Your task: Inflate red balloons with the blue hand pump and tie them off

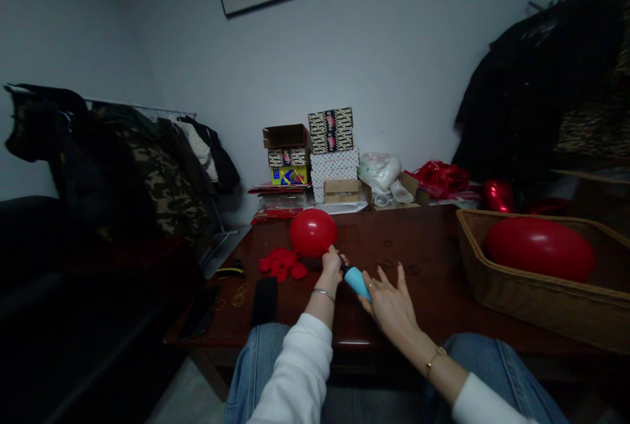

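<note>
Big red balloon (540,249) in the basket (531,306) at right looks done. Left hand (333,262) pinches the smaller balloon (314,232) by its neck at the blue pump (357,283); right hand (391,304) has fingers splayed there, can't tell if gripping. Limp balloons (280,264) at left aren't filled yet.

Red balloon (314,232), 6 o'clock: smooth, glossy rubber.
Blue pump (357,283): smooth, matt-looking plastic.
Table (433,233): polished wood, softly reflective.
Basket (522,302), 4 o'clock: rough, woven wicker.
Red foil (497,195), 3 o'clock: shiny, metallic.
Camouflage jacket (156,171), 9 o'clock: matt cloth.
Bangle (323,292): bright metal.
</note>
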`<state>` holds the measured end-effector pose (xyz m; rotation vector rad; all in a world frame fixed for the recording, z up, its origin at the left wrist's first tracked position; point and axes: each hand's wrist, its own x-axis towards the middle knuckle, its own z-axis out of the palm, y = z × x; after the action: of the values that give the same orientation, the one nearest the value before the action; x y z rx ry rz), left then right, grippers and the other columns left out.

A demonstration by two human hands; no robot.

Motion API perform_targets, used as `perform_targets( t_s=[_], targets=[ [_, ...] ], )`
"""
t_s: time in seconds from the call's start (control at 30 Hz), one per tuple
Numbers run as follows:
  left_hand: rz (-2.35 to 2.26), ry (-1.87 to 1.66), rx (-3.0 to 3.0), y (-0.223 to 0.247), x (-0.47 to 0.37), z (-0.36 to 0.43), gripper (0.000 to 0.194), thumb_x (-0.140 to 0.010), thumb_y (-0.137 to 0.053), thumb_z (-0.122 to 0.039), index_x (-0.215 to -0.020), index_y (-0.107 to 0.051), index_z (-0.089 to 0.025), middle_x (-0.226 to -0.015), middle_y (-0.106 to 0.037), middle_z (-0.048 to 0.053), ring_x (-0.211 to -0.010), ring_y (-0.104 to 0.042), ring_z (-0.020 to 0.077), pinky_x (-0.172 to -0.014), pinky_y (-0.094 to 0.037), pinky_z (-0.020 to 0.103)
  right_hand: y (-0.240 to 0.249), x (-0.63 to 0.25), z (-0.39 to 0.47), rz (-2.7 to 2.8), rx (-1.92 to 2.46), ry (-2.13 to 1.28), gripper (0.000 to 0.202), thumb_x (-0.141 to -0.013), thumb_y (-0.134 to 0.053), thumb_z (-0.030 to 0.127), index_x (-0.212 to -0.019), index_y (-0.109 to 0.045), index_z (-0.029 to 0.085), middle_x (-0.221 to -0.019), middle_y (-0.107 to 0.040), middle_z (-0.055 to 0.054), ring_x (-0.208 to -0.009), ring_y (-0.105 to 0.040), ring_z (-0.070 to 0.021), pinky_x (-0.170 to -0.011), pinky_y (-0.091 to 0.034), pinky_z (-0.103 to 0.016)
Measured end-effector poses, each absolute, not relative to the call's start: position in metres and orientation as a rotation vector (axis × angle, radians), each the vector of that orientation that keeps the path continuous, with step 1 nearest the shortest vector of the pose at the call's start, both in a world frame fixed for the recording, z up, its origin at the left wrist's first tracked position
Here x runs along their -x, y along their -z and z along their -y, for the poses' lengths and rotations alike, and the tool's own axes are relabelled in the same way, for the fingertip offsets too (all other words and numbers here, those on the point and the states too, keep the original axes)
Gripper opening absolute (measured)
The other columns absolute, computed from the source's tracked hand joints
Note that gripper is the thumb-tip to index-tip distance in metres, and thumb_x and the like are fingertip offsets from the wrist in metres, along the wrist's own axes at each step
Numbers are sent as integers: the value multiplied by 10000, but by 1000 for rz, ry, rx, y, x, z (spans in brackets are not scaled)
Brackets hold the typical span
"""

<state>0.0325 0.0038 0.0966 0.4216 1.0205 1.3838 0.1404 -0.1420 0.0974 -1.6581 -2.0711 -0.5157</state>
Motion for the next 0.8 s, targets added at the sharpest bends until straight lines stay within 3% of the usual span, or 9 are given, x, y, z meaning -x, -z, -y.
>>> perform_targets(
  t_s=[0.4,0.8],
  targets=[
    [-1054,-1355,-464,-103,-18,-5,241,-929,-357,-332,-731,-386,-196,-472,-388,-53,-340,-382,85,-372,-306,185,-85,-178,194,2079,1522,508,392,-873,-456,364,-1213,-566,203,-1126,-667,-69,-1178,-524,-279,-1103,4,-580],
    [-1034,-1367,-465,-103,-24,-2,249,-933,-344,-346,-735,-377,-199,-482,-370,-60,-333,-360,80,-370,-287,191,-78,-184,194,2078,1573,488,397,-875,-448,368,-1201,-574,180,-1094,-678,-92,-1183,-520,-276,-1098,14,-587]
  ],
)
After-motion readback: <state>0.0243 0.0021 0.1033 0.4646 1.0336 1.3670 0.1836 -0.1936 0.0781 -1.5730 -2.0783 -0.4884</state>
